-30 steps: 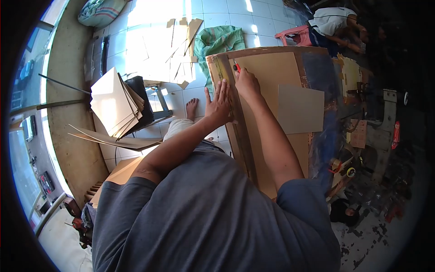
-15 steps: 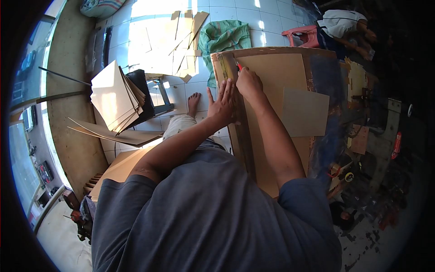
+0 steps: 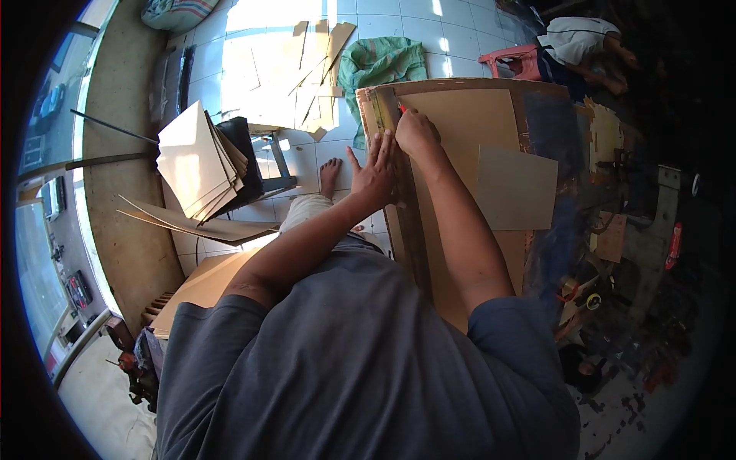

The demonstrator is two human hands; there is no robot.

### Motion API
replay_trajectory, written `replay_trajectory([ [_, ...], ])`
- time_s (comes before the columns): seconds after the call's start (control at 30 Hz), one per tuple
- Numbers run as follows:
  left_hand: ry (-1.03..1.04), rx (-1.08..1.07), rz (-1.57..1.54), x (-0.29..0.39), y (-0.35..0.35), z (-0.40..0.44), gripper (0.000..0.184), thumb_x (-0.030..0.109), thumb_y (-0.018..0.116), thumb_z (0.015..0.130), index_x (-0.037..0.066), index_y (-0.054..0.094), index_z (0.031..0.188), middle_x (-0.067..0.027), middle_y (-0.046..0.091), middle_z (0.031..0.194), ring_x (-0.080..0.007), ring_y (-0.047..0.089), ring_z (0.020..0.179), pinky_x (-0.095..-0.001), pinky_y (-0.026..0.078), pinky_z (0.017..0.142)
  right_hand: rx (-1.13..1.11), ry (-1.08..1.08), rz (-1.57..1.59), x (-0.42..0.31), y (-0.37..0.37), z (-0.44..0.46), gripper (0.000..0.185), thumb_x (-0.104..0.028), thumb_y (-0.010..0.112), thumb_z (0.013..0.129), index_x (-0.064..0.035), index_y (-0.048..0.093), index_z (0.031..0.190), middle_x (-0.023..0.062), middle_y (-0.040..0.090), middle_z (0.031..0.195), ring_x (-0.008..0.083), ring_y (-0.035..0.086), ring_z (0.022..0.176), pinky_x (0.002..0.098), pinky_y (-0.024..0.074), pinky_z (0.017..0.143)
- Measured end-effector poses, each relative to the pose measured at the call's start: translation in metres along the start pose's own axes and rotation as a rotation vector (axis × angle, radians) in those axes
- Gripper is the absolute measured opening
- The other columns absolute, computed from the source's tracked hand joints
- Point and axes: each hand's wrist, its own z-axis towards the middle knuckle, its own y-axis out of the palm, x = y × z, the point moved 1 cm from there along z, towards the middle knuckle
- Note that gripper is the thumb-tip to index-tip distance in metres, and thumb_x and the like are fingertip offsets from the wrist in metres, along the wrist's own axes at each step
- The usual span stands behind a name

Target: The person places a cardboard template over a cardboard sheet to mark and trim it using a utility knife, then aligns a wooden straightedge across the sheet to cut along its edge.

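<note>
My left hand [image 3: 373,176] lies flat with fingers spread on a long straight bar [image 3: 412,238] near the left edge of the workbench [image 3: 548,93]. Beside it, my right hand [image 3: 418,135] is closed round a red utility knife [image 3: 403,109], mostly hidden by the fingers. The knife is at the bar's right side, near its far end. Under my right forearm is a large brown sheet of board [image 3: 460,111]. A smaller greyish sheet [image 3: 518,188] rests on top of it, right of my forearm.
Left of me, a stack of cut sheets [image 3: 188,157] rests on a stool [image 3: 277,165]. Board strips [image 3: 326,57] and a green sack [image 3: 383,60] lie on the tiled floor. Another person [image 3: 579,42] sits at the far right; tools and a red cutter [image 3: 673,245] are nearer.
My right hand has moved slightly left and toward me along the bar, covering more of the knife. My left hand stays pressed on the bar.
</note>
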Motion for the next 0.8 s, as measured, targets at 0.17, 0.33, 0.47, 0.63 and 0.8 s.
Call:
replay_trajectory([
  [0.17, 0.001, 0.028, 0.005, 0.0, 0.005, 0.002, 0.149, 0.065, 0.087, 0.05, 0.001, 0.008, 0.159, -0.0108, 0.003, 0.168, -0.031, 0.004, 0.155, -0.0836, 0.011, 0.105, 0.019, -0.038, 0.061, 0.011, 0.012, 0.008, 0.034, -0.016, 0.051, 0.094, 0.0066, 0.057, 0.12, 0.0332, 0.065, 0.115, 0.0472, 0.064, 0.111, 0.0522, 0.0525, 0.094],
  [0.33, -0.007, 0.032, -0.009, 0.0, 0.008, 0.005, 0.15, 0.063, 0.088, 0.05, 0.001, 0.007, 0.159, -0.0107, 0.001, 0.168, -0.0311, 0.003, 0.155, -0.0829, 0.011, 0.106, 0.047, -0.061, 0.069, 0.015, 0.016, 0.011, 0.035, -0.017, 0.054, 0.094, 0.0064, 0.058, 0.118, 0.0334, 0.065, 0.115, 0.0477, 0.064, 0.11, 0.0517, 0.0526, 0.094],
  [0.47, -0.008, 0.024, -0.029, 0.001, 0.007, 0.002, 0.149, 0.061, 0.088, 0.05, 0.001, 0.006, 0.159, -0.0106, 0.0, 0.168, -0.0311, 0.003, 0.156, -0.0825, 0.01, 0.106, -0.028, -0.147, 0.034, 0.022, 0.017, 0.015, 0.034, -0.017, 0.057, 0.092, 0.0056, 0.061, 0.116, 0.0337, 0.065, 0.115, 0.0466, 0.064, 0.11, 0.0511, 0.0527, 0.094],
  [0.63, -0.019, 0.045, -0.016, -0.001, 0.012, 0.004, 0.147, 0.06, 0.088, 0.051, 0.001, 0.009, 0.159, -0.0106, 0.001, 0.168, -0.0308, 0.002, 0.156, -0.0829, 0.01, 0.106, -0.072, -0.068, 0.055, 0.028, 0.02, 0.009, 0.031, -0.015, 0.056, 0.091, 0.0057, 0.063, 0.114, 0.0342, 0.065, 0.115, 0.0465, 0.063, 0.111, 0.0507, 0.0522, 0.095],
  [0.8, -0.018, 0.057, -0.015, -0.001, 0.014, 0.003, 0.147, 0.061, 0.088, 0.05, 0.0, 0.011, 0.159, -0.0113, 0.002, 0.168, -0.0312, 0.003, 0.156, -0.0833, 0.01, 0.105, -0.163, -0.068, -0.039, 0.04, 0.029, 0.01, 0.03, -0.013, 0.054, 0.091, 0.0056, 0.065, 0.112, 0.0338, 0.064, 0.116, 0.0467, 0.063, 0.112, 0.0501, 0.052, 0.096],
])
